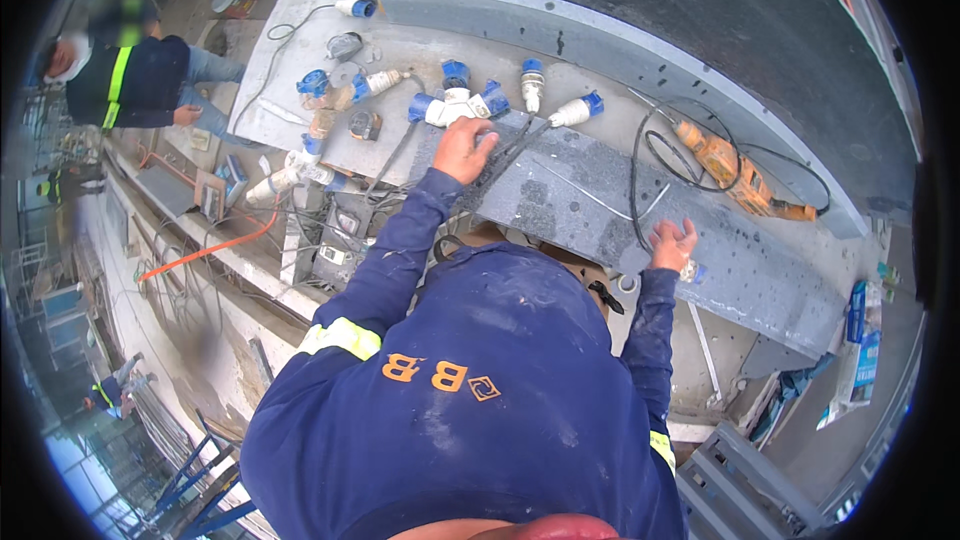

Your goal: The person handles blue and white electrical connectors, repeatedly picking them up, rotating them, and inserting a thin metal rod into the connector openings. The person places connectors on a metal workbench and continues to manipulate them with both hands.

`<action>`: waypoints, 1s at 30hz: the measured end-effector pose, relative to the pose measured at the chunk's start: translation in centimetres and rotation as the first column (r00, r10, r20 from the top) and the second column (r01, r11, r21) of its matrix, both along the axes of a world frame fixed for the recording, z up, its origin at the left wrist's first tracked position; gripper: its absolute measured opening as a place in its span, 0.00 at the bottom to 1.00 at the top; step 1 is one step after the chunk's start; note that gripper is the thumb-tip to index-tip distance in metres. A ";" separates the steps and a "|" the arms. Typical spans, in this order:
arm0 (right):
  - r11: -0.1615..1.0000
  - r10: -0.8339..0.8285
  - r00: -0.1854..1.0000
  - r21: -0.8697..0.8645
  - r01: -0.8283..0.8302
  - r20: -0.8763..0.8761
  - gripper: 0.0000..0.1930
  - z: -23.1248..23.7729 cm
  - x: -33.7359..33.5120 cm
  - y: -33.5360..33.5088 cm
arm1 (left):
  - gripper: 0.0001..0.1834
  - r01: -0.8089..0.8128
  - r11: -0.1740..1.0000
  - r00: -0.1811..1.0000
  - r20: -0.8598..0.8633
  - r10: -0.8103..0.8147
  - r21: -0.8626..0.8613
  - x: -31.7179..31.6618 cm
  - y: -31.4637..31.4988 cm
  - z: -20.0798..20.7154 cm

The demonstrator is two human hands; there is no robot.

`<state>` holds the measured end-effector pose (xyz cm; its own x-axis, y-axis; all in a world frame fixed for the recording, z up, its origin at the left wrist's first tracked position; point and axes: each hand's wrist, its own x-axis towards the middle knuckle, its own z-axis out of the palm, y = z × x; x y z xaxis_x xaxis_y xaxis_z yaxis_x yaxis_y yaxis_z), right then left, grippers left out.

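Observation:
My left hand (464, 150) reaches the far edge of a grey, water-spotted stone strip (560, 180), its thumb apart from the fingers. Just beyond the fingertips lies a white three-way power splitter (455, 108) with blue sockets; whether they touch it I cannot tell. To its right are two white-and-blue plugs, one upright plug (532, 86) and one slanted plug (578, 110), with black cables. My right hand (672, 245) rests at the strip's near edge, fingers loosely spread, nothing visible in it. Beyond it lies an orange corded power tool (735, 175), its black cable looped around it.
More connectors (375, 86) and a tape measure (365, 124) lie at the back left. A raised stone slab (600, 35) borders the far side. Cables tangle beside an orange hose (210, 248) on the left. A person in a dark top (140, 80) stands far left. A grey slatted stand (745, 485) is lower right.

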<state>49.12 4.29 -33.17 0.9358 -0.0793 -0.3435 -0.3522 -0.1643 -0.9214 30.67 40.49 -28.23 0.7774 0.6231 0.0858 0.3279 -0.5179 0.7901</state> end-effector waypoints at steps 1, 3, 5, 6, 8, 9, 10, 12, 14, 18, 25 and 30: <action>0.999 -0.010 1.000 0.033 0.010 -0.014 0.32 0.4 0.6 -1.3 | 0.14 0.021 0.998 1.000 -0.005 -0.021 0.064 1.7 -0.4 -0.1; 0.996 -0.039 0.998 0.074 0.042 -0.040 0.32 0.4 2.0 -4.4 | 0.17 0.048 0.989 0.986 -0.166 -0.024 0.140 4.8 -1.1 -1.6; 0.994 -0.062 0.994 0.083 0.069 -0.086 0.31 1.7 2.8 -6.6 | 0.20 0.046 0.989 0.937 -0.348 0.007 0.143 7.4 -2.2 -2.7; 0.993 -0.072 0.992 0.082 0.080 -0.105 0.31 2.3 3.4 -7.7 | 0.20 0.041 0.987 0.924 -0.382 0.021 0.156 8.0 -2.6 -4.0; 0.992 -0.064 0.987 0.101 0.080 -0.148 0.30 2.7 4.0 -9.2 | 0.21 0.000 0.981 0.915 -0.396 0.079 0.194 8.5 -2.5 -6.4; 0.990 -0.064 0.984 0.111 0.083 -0.166 0.29 2.8 4.4 -9.7 | 0.20 -0.033 0.994 0.912 -0.403 0.073 0.106 9.0 -2.5 -6.6; 0.990 -0.044 0.985 0.122 0.066 -0.169 0.28 2.7 4.9 -10.2 | 0.19 -0.070 0.997 0.909 -0.410 0.071 0.018 9.1 -2.3 -6.8; 0.989 -0.013 0.985 0.142 0.038 -0.174 0.27 2.6 5.7 -10.6 | 0.16 -0.117 0.992 0.934 -0.345 0.097 -0.039 9.1 -2.9 -5.3; 0.973 0.100 0.974 0.223 -0.053 -0.204 0.25 2.8 6.2 -9.0 | 0.16 -0.143 0.986 0.952 -0.285 0.114 -0.084 7.9 -4.0 -2.2; 0.862 0.415 0.892 0.391 -0.322 -0.181 0.22 5.9 4.4 -1.2 | 0.10 -0.175 0.928 0.984 -0.101 0.149 -0.330 3.1 -7.2 2.1; 0.492 0.761 0.534 0.864 -0.104 -0.369 0.35 5.2 -0.1 11.1 | 0.07 0.044 0.837 0.952 0.277 0.131 -0.546 -3.5 -12.5 9.6; 0.122 0.935 0.354 0.956 -0.266 -0.020 0.38 8.3 -1.4 14.2 | 0.21 0.137 0.713 0.951 0.293 0.100 -0.688 -7.5 -13.5 8.2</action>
<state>47.73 18.48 -24.88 0.0439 0.9798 -0.1953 -0.9070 -0.0429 -0.4190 23.19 26.95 -20.02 0.8006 0.5818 -0.1435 0.0209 0.2122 0.9770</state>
